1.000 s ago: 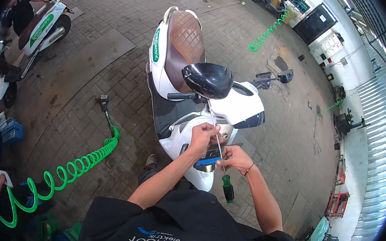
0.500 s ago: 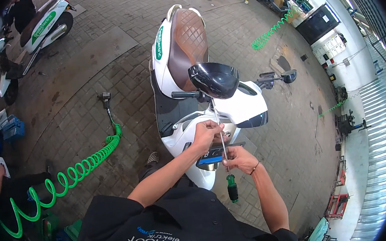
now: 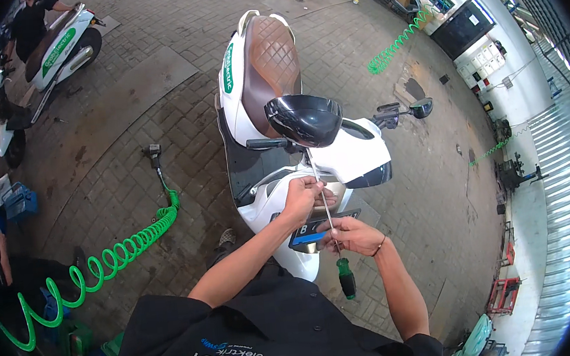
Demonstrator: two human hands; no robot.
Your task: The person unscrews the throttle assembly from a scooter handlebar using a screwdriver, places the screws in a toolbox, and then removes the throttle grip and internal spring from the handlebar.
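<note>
A long screwdriver with a green and black handle (image 3: pixel 347 281) points away from me, its thin metal shaft running up toward the underside of the black mirror (image 3: pixel 306 120). My left hand (image 3: pixel 304 200) pinches the shaft partway along. Closer to the handle, my right hand (image 3: pixel 358 234) has its fingers closed round the lower shaft. Whether the tip touches the mirror's mount I cannot tell. Both hands are over the front of a white scooter (image 3: pixel 347 155), above its number plate (image 3: pixel 304 239), which they partly cover. The brown seat (image 3: pixel 275 60) lies farther off.
A coiled green air hose (image 3: pixel 144 234) with an air tool (image 3: pixel 154 152) lies on the paving to my left. Another white scooter (image 3: pixel 57 55) stands at the far left beside a person (image 3: pixel 31 27). Someone else sits at the left edge. Equipment lines the right wall.
My hands keep their grip, and the screwdriver's handle has swung slightly right. At the far left, the person by the other scooter has leaned over it, an arm reaching toward its rear.
</note>
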